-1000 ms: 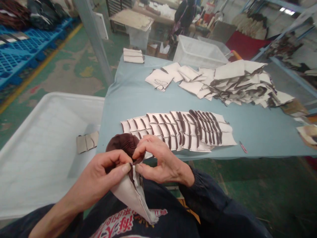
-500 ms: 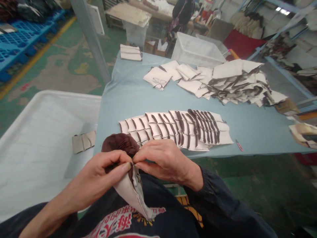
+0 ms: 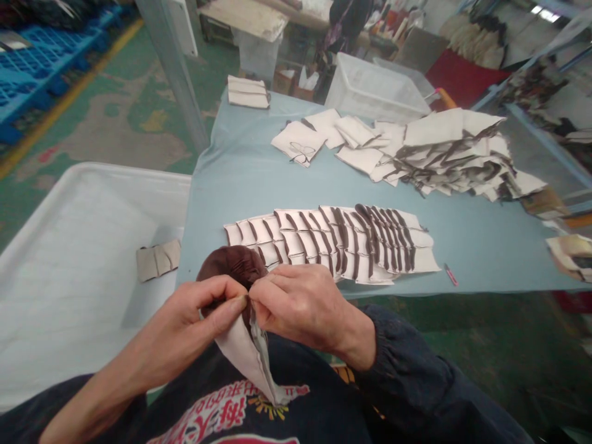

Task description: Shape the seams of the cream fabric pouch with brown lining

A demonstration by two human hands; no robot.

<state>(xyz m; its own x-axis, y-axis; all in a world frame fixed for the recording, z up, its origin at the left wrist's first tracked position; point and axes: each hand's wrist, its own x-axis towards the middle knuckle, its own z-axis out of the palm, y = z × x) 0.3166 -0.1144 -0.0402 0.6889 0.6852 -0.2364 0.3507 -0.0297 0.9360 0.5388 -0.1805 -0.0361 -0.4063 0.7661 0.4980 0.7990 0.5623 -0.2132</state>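
Observation:
In front of my body I hold a sewn piece of brown and off-white material [image 3: 243, 354], its pale end hanging down in a point. The brown, gathered part [image 3: 226, 265] bulges up behind my fingers. My left hand [image 3: 206, 317] pinches its edge between thumb and forefinger. My right hand [image 3: 303, 308] meets it there, fingers curled in on the same edge. The exact spot between the fingertips is hidden. Just beyond my hands, overlapping rows of off-white pieces with dark brown edges [image 3: 296, 234] lie on the blue table [image 3: 235, 179].
A heap of similar pieces [image 3: 462, 154] fills the table's far right, with eyeglasses [image 3: 301, 151] on one nearby piece. A small pink-handled tool [image 3: 451, 275] lies near the front edge. On the left stands a white tub [image 3: 87, 246] containing a pale piece [image 3: 158, 260]. A metal post [image 3: 178, 74] rises beside the table.
The fingers of my right hand have curled in tighter at the edge of the sewn piece. My left hand keeps its pinch. The whole view has shifted slightly.

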